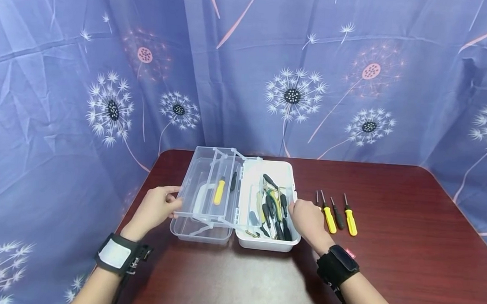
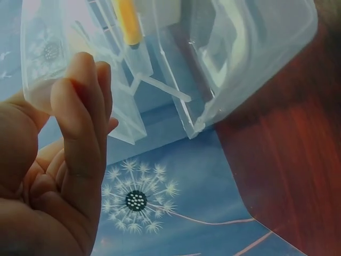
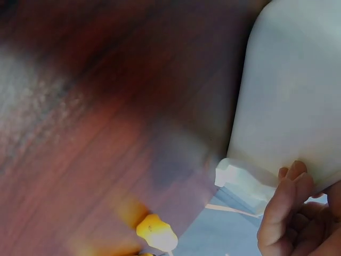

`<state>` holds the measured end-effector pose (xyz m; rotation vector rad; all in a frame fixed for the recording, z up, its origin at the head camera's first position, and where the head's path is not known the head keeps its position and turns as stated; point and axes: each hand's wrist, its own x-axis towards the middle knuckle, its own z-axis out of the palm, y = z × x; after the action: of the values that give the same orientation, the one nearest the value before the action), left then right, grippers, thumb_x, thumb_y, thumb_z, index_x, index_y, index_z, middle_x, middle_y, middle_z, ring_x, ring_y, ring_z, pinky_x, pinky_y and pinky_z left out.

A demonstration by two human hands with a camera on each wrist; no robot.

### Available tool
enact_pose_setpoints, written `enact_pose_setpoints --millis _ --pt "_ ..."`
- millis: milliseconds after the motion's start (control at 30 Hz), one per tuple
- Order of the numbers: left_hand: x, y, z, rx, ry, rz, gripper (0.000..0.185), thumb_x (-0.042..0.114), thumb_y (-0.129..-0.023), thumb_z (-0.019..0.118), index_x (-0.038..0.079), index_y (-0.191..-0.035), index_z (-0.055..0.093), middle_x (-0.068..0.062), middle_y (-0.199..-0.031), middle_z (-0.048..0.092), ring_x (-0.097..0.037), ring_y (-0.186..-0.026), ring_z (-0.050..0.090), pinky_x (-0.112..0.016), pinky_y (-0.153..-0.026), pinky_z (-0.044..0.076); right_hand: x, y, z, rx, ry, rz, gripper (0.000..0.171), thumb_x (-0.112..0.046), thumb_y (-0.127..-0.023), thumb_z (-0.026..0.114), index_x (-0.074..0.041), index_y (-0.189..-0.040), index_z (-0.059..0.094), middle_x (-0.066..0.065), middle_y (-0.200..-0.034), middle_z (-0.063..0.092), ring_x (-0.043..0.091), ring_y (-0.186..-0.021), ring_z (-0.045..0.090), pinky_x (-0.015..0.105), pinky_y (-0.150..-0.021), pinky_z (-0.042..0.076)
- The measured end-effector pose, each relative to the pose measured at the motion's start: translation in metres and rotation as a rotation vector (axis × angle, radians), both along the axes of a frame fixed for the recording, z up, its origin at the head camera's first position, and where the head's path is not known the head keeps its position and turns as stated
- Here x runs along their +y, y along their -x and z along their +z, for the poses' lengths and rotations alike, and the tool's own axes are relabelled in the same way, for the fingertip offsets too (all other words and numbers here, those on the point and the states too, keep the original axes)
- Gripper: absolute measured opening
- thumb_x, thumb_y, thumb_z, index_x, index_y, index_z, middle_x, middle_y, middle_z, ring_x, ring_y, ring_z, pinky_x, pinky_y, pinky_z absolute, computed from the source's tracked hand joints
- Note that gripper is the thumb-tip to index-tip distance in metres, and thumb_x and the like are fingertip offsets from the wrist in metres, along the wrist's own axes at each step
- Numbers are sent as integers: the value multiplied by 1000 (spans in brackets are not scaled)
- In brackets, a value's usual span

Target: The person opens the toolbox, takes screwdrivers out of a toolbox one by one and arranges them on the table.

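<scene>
An open toolbox stands on the table. Its white base (image 1: 265,243) holds several dark and green tools (image 1: 274,209). Its clear lid (image 1: 189,183) and tray lie folded out to the left, with a yellow screwdriver (image 1: 219,191) inside. My left hand (image 1: 156,207) holds the lid's left edge, thumb on one side and fingers (image 2: 80,106) against the clear plastic (image 2: 234,64). At the base's right rim, my right hand (image 1: 306,218) grips the white wall (image 3: 293,96) with curled fingers (image 3: 285,197).
Several screwdrivers, yellow (image 1: 350,221) and black (image 1: 338,218), lie in a row on the dark red table (image 1: 410,227) just right of my right hand. A blue dandelion-print cloth (image 1: 105,92) hangs behind and beside the table.
</scene>
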<state>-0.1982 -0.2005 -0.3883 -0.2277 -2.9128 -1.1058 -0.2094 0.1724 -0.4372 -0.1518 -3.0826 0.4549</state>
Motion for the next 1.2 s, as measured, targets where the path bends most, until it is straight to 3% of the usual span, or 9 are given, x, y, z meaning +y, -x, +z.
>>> enact_pose_setpoints --millis 233,433,767,967,1200 --pt "8 -3 12 40 36 3 43 13 -84 57 2 -125 62 -2 -62 68 -6 -51 64 -23 -43 34 3 -1 -1 -16 17 1 43 -27 -98 44 -7 -61 54 8 -55 52 21 -50 52 30 -44 37" --pt "25 -4 29 72 34 -31 43 10 -83 55 1 -124 63 0 -56 65 -6 -51 65 -23 -44 38 7 -2 -2 -6 31 10 42 -26 -98 43 -7 -61 53 9 -56 51 22 -50 51 30 -45 36" --pt "52 -4 57 146 93 -60 41 12 -80 55 5 -118 68 4 -50 60 -4 -49 58 -24 -44 30 13 -2 -1 12 69 20 42 -25 -97 44 -9 -59 50 4 -53 45 20 -50 47 28 -47 32" --pt "57 -5 64 151 98 -65 40 13 -81 56 6 -118 68 4 -50 62 -3 -49 58 -24 -47 32 16 -2 -4 14 90 22 42 -25 -98 41 -9 -60 50 3 -54 43 19 -49 45 27 -46 31" --pt "54 -6 61 137 85 -52 40 14 -80 56 7 -118 69 4 -50 60 -4 -50 57 -23 -46 31 16 -1 -7 48 80 25 42 -25 -97 42 -10 -59 48 4 -54 45 20 -50 45 28 -47 31"
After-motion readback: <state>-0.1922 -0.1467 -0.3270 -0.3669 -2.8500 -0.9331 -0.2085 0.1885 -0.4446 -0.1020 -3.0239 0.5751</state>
